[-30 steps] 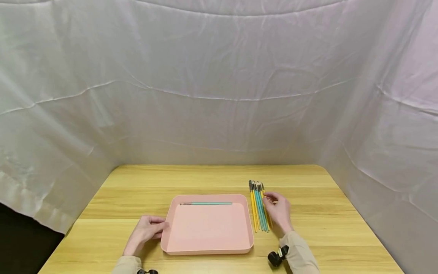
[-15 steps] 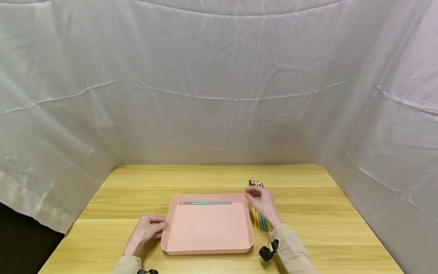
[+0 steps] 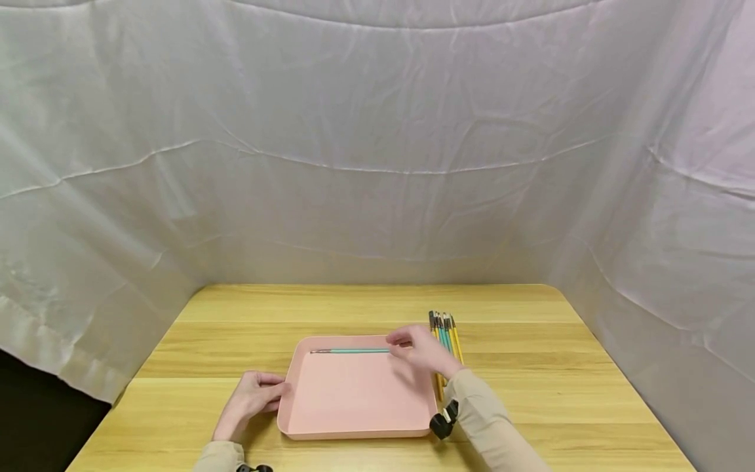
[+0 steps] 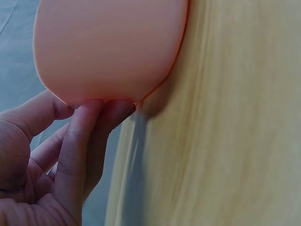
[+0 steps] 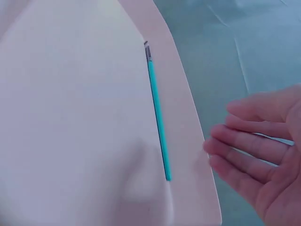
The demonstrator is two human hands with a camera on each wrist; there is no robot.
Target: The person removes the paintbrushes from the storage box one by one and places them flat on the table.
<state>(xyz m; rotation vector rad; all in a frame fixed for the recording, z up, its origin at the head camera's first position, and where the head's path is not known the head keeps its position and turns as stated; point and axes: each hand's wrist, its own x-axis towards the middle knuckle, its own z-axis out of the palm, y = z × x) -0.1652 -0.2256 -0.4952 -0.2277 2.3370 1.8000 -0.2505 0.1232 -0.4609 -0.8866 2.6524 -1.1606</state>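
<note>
A pink tray (image 3: 354, 403) lies on the wooden table, its left side held by my left hand (image 3: 250, 397). The left wrist view shows the thumb at the rim and fingertips against the tray's outer wall (image 4: 110, 52). One teal paintbrush (image 3: 350, 351) lies inside along the far wall, bristles to the left. Over the tray's far right part hovers my right hand (image 3: 421, 351), covering the brush's handle end in the head view. From the right wrist, its loosely extended fingers hold nothing and are beside the teal paintbrush (image 5: 159, 117).
Several yellow and teal paintbrushes (image 3: 446, 334) lie side by side on the table, just right of the tray and partly behind the right forearm. The wooden table (image 3: 560, 393) extends to both sides. Grey-white curtains (image 3: 377, 216) hang around its far and side edges.
My right hand has moved left from the group of paintbrushes to over the tray's far right part, with nothing in it. The left hand, tray and teal brush have stayed put.
</note>
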